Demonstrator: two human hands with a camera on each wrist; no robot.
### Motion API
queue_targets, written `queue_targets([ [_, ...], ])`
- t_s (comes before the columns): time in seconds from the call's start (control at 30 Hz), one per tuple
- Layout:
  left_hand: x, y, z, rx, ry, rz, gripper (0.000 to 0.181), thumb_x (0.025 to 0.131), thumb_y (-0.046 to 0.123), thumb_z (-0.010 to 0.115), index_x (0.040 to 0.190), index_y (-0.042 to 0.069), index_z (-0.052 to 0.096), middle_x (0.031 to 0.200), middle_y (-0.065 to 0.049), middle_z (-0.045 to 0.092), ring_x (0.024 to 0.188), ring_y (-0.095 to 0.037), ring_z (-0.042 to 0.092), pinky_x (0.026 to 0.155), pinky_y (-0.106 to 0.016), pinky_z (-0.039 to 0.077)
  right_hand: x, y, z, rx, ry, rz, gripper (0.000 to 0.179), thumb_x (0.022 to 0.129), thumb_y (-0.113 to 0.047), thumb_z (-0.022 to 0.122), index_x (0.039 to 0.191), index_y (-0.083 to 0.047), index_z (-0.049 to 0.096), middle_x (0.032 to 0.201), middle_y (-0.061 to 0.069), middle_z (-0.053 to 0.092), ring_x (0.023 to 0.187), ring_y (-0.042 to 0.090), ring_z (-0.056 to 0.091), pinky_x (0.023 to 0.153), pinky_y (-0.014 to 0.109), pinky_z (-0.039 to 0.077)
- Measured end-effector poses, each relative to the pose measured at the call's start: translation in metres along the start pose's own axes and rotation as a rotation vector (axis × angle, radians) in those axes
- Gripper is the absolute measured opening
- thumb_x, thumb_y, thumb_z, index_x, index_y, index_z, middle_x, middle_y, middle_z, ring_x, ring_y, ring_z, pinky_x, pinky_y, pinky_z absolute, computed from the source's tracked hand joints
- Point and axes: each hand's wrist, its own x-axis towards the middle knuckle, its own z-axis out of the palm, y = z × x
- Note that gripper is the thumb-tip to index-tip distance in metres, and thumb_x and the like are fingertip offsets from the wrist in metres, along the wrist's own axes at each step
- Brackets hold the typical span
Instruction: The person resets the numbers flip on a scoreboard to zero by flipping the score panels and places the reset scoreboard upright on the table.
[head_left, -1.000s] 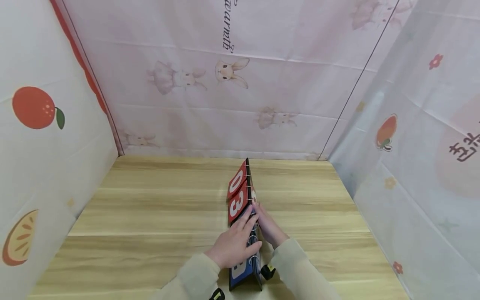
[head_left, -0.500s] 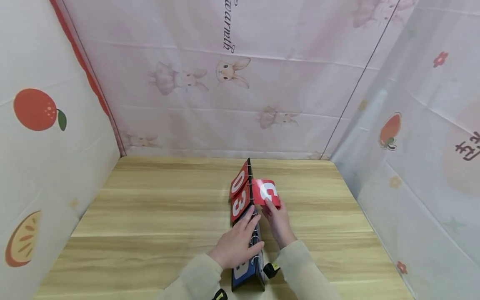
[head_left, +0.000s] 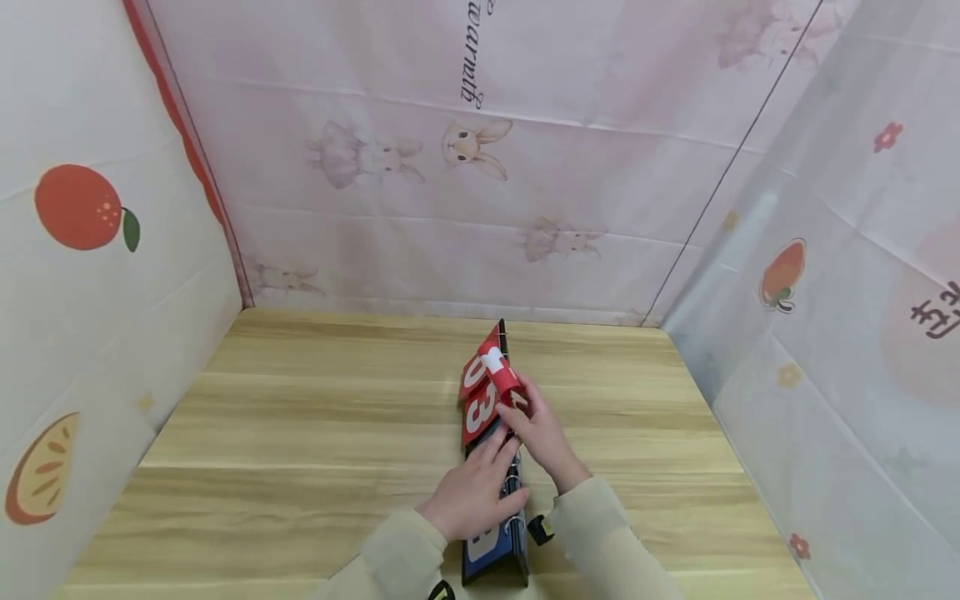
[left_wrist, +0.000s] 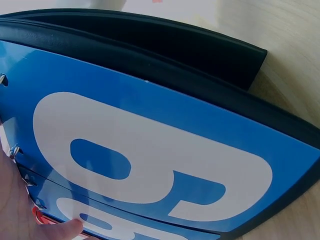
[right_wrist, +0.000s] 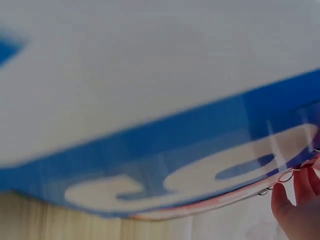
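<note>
A flip scoreboard [head_left: 491, 546] with a black tent-shaped stand stands on the table, ring-bound along its top. Its far half carries red number cards, among them a 3 card [head_left: 478, 414]; the near half has blue ones, and the left wrist view shows a large blue 6 card [left_wrist: 150, 155]. My left hand [head_left: 474, 492] rests over the middle of the top edge, fingers extended across the rings. Above the rings, my right hand [head_left: 542, 429] pinches a red card [head_left: 501, 371] between thumb and fingers; the card is bent and overlaps the 0 card in the head view.
The scoreboard stands on a wood-grain table [head_left: 322, 417]. A printed pink curtain [head_left: 390, 150] hangs behind, and white printed curtains [head_left: 135, 333] close off both sides. Dark wrist straps sit by both cream sleeves.
My right hand has taken hold of a red card on the right side, lifted it outward, then brought it up and left over the rings. My left hand stays on the top edge.
</note>
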Motion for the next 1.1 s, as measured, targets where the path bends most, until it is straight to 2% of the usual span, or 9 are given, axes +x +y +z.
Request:
queue_targets([
  [0.2, -0.001, 0.002, 0.001, 0.024, -0.003, -0.025, 0.076, 0.092, 0.061, 0.034, 0.148, 0.010, 0.026, 0.155, -0.009, 0.013, 0.137, -0.030, 0.024, 0.093, -0.051, 0.041, -0.002, 0.000, 0.000, -0.312, -0.062, -0.152, 0.064, 0.096, -0.030, 0.052, 0.150, -0.028, 0.018, 0.152, -0.001, 0.021, 0.131, 0.027, 0.032, 0.099, 0.056, 0.031],
  [0.33, 0.000, 0.002, 0.001, 0.037, -0.019, -0.035, 0.078, 0.091, 0.063, 0.033, 0.147, 0.009, 0.027, 0.155, -0.010, 0.014, 0.137, -0.029, 0.022, 0.096, -0.049, 0.039, -0.002, -0.004, 0.000, -0.430, -0.070, -0.179, 0.068, 0.096, -0.028, 0.051, 0.150, -0.036, 0.010, 0.155, 0.000, 0.010, 0.135, 0.030, 0.026, 0.097, 0.059, 0.033],
  [0.47, 0.001, 0.003, 0.001, 0.040, -0.019, -0.032, 0.078, 0.091, 0.063, 0.033, 0.147, 0.009, 0.028, 0.154, -0.010, 0.014, 0.138, -0.028, 0.021, 0.097, -0.048, 0.038, -0.003, -0.006, -0.001, -0.499, -0.075, -0.198, 0.075, 0.097, -0.027, 0.050, 0.150, -0.033, -0.002, 0.150, 0.008, 0.028, 0.130, 0.030, 0.036, 0.096, 0.054, 0.036],
  [0.57, 0.001, 0.003, 0.002, 0.031, -0.020, -0.035, 0.078, 0.091, 0.063, 0.034, 0.147, 0.008, 0.027, 0.155, -0.010, 0.013, 0.138, -0.027, 0.021, 0.097, -0.047, 0.039, -0.004, -0.008, -0.002, -0.555, -0.107, -0.233, 0.078, 0.098, -0.024, 0.049, 0.150, -0.021, -0.009, 0.138, 0.010, 0.047, 0.127, 0.027, 0.042, 0.100, 0.050, 0.034],
  [0.63, 0.001, 0.004, 0.002, 0.022, -0.028, -0.043, 0.078, 0.091, 0.062, 0.036, 0.147, 0.009, 0.026, 0.155, -0.009, 0.013, 0.138, -0.026, 0.021, 0.097, -0.047, 0.039, -0.003, -0.009, -0.002, -0.599, -0.139, -0.261, 0.072, 0.098, -0.022, 0.047, 0.151, -0.012, -0.002, 0.130, 0.007, 0.055, 0.126, 0.025, 0.043, 0.102, 0.048, 0.032],
  [0.7, 0.001, 0.004, 0.003, 0.016, -0.033, -0.050, 0.078, 0.091, 0.061, 0.038, 0.148, 0.009, 0.026, 0.155, -0.008, 0.013, 0.138, -0.026, 0.022, 0.097, -0.046, 0.039, -0.003, -0.009, -0.002, -0.648, -0.170, -0.285, 0.062, 0.099, -0.019, 0.046, 0.150, -0.007, 0.013, 0.126, 0.005, 0.058, 0.127, 0.024, 0.042, 0.103, 0.047, 0.030],
  [0.83, 0.001, 0.005, 0.003, 0.028, -0.027, -0.054, 0.077, 0.091, 0.060, 0.040, 0.148, 0.010, 0.025, 0.155, -0.007, 0.013, 0.138, -0.025, 0.023, 0.097, -0.045, 0.040, -0.002, -0.009, -0.004, -0.726, -0.188, -0.300, 0.045, 0.099, -0.019, 0.044, 0.143, -0.009, 0.038, 0.131, 0.007, 0.053, 0.129, 0.025, 0.038, 0.104, 0.046, 0.030],
  [0.97, 0.001, 0.005, 0.003, 0.040, -0.011, -0.042, 0.077, 0.091, 0.060, 0.037, 0.148, 0.010, 0.024, 0.156, -0.007, 0.010, 0.138, -0.026, 0.021, 0.097, -0.046, 0.039, -0.002, -0.006, -0.005, -0.738, -0.153, -0.299, 0.043, 0.100, -0.020, 0.043, 0.142, -0.011, 0.040, 0.137, 0.010, 0.046, 0.126, 0.025, 0.042, 0.102, 0.045, 0.033],
  [1.1, 0.001, 0.005, 0.004, 0.030, -0.016, -0.042, 0.078, 0.092, 0.060, 0.036, 0.149, 0.010, 0.023, 0.156, -0.006, 0.007, 0.139, -0.025, 0.018, 0.099, -0.046, 0.037, -0.001, -0.004, -0.005, -0.725, -0.139, -0.351, 0.045, 0.099, -0.016, 0.043, 0.143, -0.006, 0.036, 0.122, 0.009, 0.056, 0.115, 0.023, 0.050, 0.098, 0.043, 0.037],
])
